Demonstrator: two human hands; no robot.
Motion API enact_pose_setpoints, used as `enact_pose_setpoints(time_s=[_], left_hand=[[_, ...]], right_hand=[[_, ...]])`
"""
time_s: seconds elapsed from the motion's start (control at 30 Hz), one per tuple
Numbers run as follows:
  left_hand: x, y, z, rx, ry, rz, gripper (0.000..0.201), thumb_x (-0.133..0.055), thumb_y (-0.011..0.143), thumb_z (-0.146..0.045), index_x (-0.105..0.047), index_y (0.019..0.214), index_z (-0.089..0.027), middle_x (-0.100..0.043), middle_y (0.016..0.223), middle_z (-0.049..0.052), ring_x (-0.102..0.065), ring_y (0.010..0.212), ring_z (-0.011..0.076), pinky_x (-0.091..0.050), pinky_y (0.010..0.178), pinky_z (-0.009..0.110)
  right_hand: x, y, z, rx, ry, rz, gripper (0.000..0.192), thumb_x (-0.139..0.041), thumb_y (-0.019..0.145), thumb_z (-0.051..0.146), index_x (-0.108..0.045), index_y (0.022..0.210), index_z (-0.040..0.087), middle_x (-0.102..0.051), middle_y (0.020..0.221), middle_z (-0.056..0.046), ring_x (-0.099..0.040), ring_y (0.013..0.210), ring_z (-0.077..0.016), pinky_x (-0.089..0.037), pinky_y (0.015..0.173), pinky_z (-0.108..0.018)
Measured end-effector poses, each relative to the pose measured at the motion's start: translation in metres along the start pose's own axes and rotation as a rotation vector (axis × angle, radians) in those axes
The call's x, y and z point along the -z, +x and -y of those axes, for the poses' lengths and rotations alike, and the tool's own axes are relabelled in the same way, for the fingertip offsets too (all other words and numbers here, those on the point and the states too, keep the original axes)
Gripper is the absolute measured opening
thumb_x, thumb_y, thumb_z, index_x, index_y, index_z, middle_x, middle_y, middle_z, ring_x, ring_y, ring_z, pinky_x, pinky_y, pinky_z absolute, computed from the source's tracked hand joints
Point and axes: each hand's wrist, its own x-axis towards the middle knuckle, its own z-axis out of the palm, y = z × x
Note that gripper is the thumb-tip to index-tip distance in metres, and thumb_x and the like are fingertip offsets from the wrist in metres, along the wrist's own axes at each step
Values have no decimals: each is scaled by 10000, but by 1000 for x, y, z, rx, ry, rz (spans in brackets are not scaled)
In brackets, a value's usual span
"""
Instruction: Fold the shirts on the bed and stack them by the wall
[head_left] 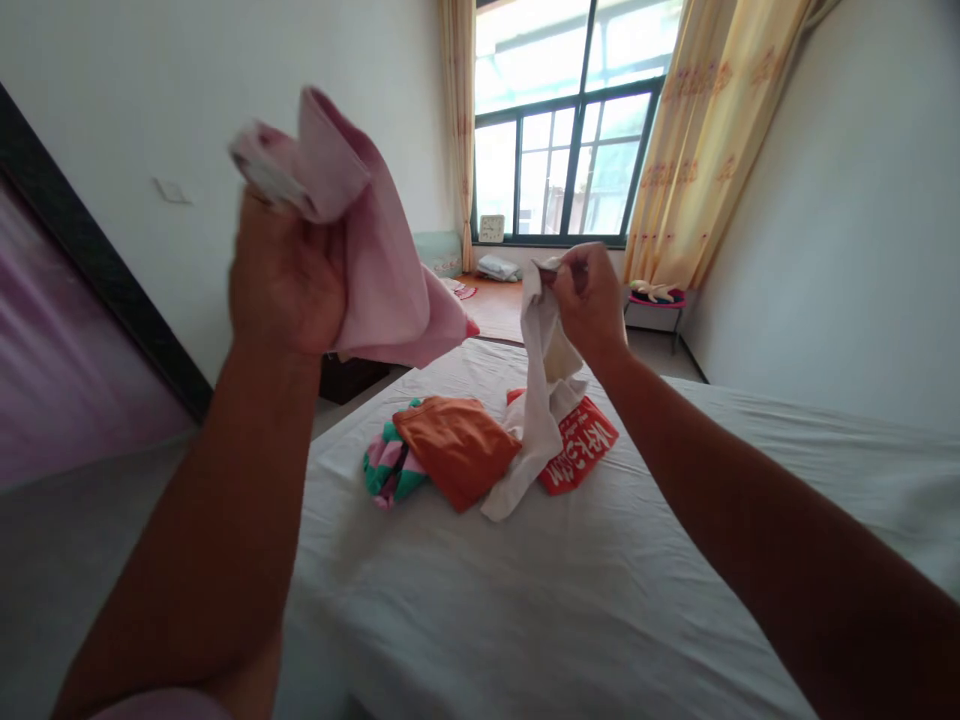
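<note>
Raised at the left, my left hand (289, 280) grips a pink garment (386, 260), part of it folded over the fingers and the rest hanging to the right. My right hand (594, 300) pinches a white garment (538, 390) by its upper edge; its lower end trails down onto the pile on the bed. In that pile are a folded orange-brown garment (457, 445), a green and pink garment (394, 465) partly beneath it, and a red cloth with white lettering (581, 445), partly covered by the white one. The exact kinds of garment cannot be made out.
The clothes lie on a bed with a white sheet (525, 600). Beyond its far edge stand a low wooden surface (495, 305), a square clock (492, 228) by the window and a small stand (656, 300). Yellow curtains (712, 130) flank the window.
</note>
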Motion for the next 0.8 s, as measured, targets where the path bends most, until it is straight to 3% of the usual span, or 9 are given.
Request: enact_pose_setpoints(time_s=[0.1,0.17,0.27,0.37,0.5,0.6,0.7,0.8], left_hand=[[14,-35,27,405,153,44,76,-595,773,-116,-564,807,-176,-634,839,-10,-585,804,115,-472,797,254],[22,-60,41,508,193,-11,47,-605,794,-170,-566,819,-180,-623,824,-2,-556,704,105,-460,648,231],[20,-74,41,374,191,-87,99,-626,798,-242,-540,812,-195,-616,872,7,-561,758,123,-452,642,237],[7,-60,23,192,218,-112,171,-661,777,-297,-512,796,-215,-619,924,0,-569,929,158,-462,751,259],[-7,-39,3,93,330,-88,179,-645,812,-334,-500,816,-228,-623,980,-27,-534,1048,168,-454,818,275],[-2,-41,2,146,368,-66,163,-653,799,-310,-520,824,-220,-610,887,-26,-555,927,148,-457,760,260],[13,-53,9,205,393,-120,159,-664,769,-308,-538,805,-217,-585,804,-11,-569,805,144,-452,679,246],[30,-66,14,227,436,-199,139,-641,774,-309,-534,778,-220,-573,771,-4,-575,771,150,-450,641,240]], right_hand=[[-4,-25,16,-61,-252,189,148,-493,817,215,-607,911,208,-638,870,-42,-603,784,-171,-467,727,-305],[-16,-52,31,-11,-312,472,172,-510,812,226,-639,925,224,-670,910,-34,-619,795,-171,-457,728,-289],[-45,-97,50,31,-378,948,208,-582,786,318,-684,940,222,-702,917,-61,-646,825,-210,-457,700,-278],[-71,-130,60,-1,-512,1142,241,-566,798,300,-708,946,173,-713,947,-123,-659,844,-268,-468,677,-315],[-80,-144,59,-39,-535,1194,259,-473,847,202,-719,922,171,-723,909,-127,-670,842,-251,-467,684,-305],[-73,-139,55,-38,-538,1137,273,-486,836,213,-690,1017,193,-721,903,-116,-670,835,-240,-457,672,-290],[-60,-118,46,-48,-534,966,239,-535,792,251,-688,971,212,-716,887,-101,-661,812,-244,-448,653,-295],[-44,-80,37,-136,-402,701,140,-567,755,258,-678,826,211,-704,816,-46,-640,773,-196,-444,675,-270]])
